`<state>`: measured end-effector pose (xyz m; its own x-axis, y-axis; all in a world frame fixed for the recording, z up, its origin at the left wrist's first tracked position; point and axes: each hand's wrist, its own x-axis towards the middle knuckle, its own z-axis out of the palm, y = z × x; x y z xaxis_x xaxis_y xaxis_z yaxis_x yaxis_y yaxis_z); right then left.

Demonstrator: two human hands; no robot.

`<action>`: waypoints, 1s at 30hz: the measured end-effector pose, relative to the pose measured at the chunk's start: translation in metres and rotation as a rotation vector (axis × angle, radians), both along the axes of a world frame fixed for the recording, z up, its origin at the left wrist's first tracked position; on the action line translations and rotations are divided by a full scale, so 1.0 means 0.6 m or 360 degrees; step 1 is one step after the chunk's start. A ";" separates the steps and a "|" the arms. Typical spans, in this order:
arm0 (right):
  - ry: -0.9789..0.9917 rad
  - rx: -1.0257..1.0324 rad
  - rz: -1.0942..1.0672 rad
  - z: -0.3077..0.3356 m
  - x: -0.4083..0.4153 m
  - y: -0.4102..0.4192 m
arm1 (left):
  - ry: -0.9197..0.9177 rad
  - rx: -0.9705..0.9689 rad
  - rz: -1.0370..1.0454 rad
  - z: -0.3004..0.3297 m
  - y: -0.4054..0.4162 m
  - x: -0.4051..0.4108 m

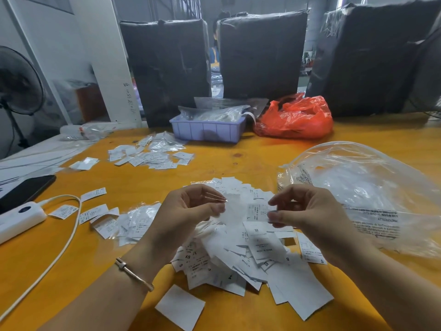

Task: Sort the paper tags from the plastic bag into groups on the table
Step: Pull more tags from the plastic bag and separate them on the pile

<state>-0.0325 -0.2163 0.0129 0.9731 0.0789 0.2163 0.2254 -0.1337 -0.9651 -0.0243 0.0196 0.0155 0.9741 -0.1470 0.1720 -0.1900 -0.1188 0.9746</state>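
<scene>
Above the loose heap of paper tags [241, 256], both hands pinch one tag

The left hand [191, 211] and right hand [303, 211] hold a size tag [259, 212] taut, probably to read it; the emptied plastic bag [372, 192] lies right, a sorted group [152, 154] farther back
</scene>
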 end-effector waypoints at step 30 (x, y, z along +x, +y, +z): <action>-0.0119 0.0442 -0.0029 0.014 -0.007 0.002 | -0.0081 0.0228 -0.0344 0.002 -0.008 -0.011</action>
<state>-0.0369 -0.2150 0.0216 0.9544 -0.0109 0.2983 0.2971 0.1288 -0.9461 -0.0311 0.0146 0.0168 0.9080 -0.3772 0.1822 -0.2742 -0.2064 0.9393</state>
